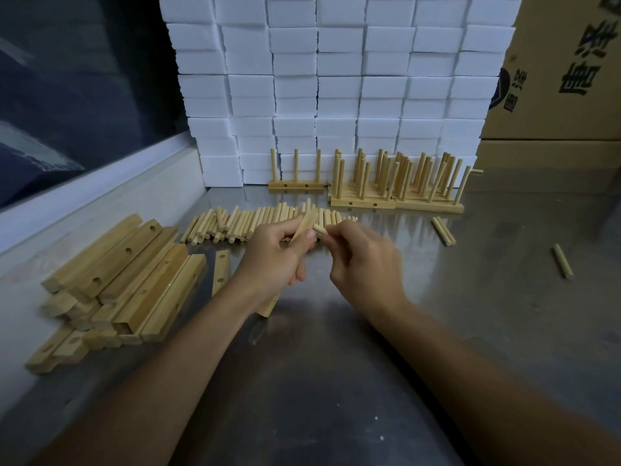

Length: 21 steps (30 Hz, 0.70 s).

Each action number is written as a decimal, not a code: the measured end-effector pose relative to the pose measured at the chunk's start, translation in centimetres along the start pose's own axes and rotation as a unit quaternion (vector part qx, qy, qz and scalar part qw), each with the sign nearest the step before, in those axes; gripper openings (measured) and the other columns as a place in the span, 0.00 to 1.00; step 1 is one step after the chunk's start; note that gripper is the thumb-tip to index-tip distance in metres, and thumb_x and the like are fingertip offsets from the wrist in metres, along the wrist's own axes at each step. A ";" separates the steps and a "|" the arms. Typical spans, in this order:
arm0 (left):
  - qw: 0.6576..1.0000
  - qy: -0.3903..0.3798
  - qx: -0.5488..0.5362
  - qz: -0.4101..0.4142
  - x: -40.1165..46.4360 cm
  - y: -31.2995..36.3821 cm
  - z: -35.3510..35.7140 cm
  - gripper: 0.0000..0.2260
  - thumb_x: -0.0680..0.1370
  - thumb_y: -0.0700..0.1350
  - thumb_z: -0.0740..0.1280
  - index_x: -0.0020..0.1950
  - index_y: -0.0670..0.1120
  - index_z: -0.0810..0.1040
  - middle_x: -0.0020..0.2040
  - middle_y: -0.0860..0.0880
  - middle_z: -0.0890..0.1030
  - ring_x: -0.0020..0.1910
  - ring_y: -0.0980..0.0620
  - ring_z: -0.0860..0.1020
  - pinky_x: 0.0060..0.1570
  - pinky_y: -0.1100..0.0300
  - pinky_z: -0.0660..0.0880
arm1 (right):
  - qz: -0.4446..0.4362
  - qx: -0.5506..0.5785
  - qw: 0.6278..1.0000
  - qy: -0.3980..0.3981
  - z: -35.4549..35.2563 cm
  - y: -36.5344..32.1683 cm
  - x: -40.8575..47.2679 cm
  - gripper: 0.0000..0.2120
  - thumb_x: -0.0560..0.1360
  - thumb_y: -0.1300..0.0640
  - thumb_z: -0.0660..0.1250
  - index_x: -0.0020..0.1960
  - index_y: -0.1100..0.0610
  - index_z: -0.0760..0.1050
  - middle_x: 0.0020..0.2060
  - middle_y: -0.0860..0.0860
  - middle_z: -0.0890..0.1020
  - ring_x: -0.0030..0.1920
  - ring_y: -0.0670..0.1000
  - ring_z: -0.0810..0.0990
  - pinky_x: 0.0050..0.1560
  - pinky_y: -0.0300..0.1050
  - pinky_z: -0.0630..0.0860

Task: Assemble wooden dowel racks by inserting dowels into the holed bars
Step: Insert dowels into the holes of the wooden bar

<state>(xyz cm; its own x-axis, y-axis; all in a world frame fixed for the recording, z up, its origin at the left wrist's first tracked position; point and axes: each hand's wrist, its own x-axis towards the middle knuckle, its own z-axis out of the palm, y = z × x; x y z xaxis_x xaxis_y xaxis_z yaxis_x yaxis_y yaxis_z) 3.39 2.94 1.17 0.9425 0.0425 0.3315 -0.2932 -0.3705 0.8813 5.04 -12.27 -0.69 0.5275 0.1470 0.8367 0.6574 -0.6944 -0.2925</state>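
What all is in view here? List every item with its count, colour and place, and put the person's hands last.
holed bar in hand: one, light wood, held upright-tilted at centre
dowel in hand: one, light wood, its tip at the bar
loose dowels: a row too many to count, light wood, behind the hands
holed bars: a pile, light wood, left on the table
finished racks: several, light wood, at the back
stray dowels: a few, light wood, right on the table
foam blocks: a stacked wall, white, at the back
cardboard boxes: brown, back right
table: one, grey metal
left hand: grips the bar
right hand: pinches the dowel
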 end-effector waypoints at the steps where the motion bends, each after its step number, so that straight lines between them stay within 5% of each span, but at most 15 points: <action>1: 1.000 0.000 0.014 0.004 0.0 -0.1 0.0 0.13 0.83 0.44 0.63 0.66 0.46 0.79 0.40 0.35 0.81 0.25 0.53 0.75 0.28 0.62 0.71 | -0.002 -0.015 1.000 0.001 0.0 -0.1 0.0 0.04 0.76 0.60 0.70 0.42 0.59 0.78 0.34 0.50 0.80 0.31 0.52 0.76 0.26 0.45 0.70; 7: 0.997 0.008 0.068 0.029 -0.1 0.2 0.7 0.12 0.83 0.43 0.62 0.63 0.48 0.80 0.39 0.38 0.81 0.24 0.56 0.74 0.26 0.68 0.69 | 0.014 -0.055 0.998 -0.017 -0.2 -1.0 0.3 0.03 0.68 0.60 0.65 0.37 0.57 0.72 0.28 0.48 0.74 0.25 0.51 0.65 0.25 0.36 0.53; 10: 0.994 0.003 0.101 0.051 -0.2 0.6 0.8 0.15 0.82 0.42 0.63 0.70 0.46 0.77 0.50 0.41 0.84 0.46 0.48 0.83 0.45 0.57 0.78 | 0.067 -0.061 0.995 -0.035 -0.1 -1.2 0.5 0.01 0.69 0.59 0.65 0.40 0.56 0.72 0.27 0.45 0.69 0.27 0.51 0.64 0.27 0.37 0.51; 12: 0.992 0.006 0.110 0.055 -0.2 0.9 0.8 0.18 0.82 0.42 0.64 0.72 0.46 0.74 0.57 0.39 0.82 0.56 0.38 0.79 0.54 0.52 0.76 | 0.107 -0.045 0.991 -0.066 -0.1 -1.0 0.8 0.00 0.72 0.57 0.64 0.42 0.53 0.73 0.28 0.44 0.70 0.29 0.52 0.67 0.28 0.40 0.53; 17: 0.993 0.016 0.098 0.058 -0.3 1.3 0.6 0.17 0.82 0.42 0.64 0.71 0.46 0.75 0.48 0.46 0.85 0.53 0.41 0.81 0.49 0.54 0.76 | 0.193 0.040 0.978 -0.071 -0.1 -1.2 1.2 0.04 0.73 0.57 0.63 0.40 0.50 0.71 0.29 0.45 0.74 0.33 0.50 0.71 0.31 0.43 0.59; 21: 0.993 0.022 0.109 0.045 -0.2 1.0 0.5 0.17 0.82 0.43 0.64 0.71 0.46 0.75 0.39 0.54 0.83 0.40 0.49 0.81 0.40 0.62 0.70 | 0.272 0.092 0.952 -0.109 -0.1 -1.4 1.6 0.05 0.72 0.56 0.63 0.38 0.52 0.73 0.30 0.45 0.76 0.34 0.48 0.73 0.34 0.43 0.63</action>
<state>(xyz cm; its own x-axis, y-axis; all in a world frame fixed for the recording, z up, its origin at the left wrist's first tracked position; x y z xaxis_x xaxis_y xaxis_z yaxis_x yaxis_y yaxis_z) 3.01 2.12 1.78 0.9048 0.0382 0.4242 -0.3301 -0.5665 0.7551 4.92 -11.07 1.13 0.9025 -0.0429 0.4286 0.3279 -0.5768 -0.7482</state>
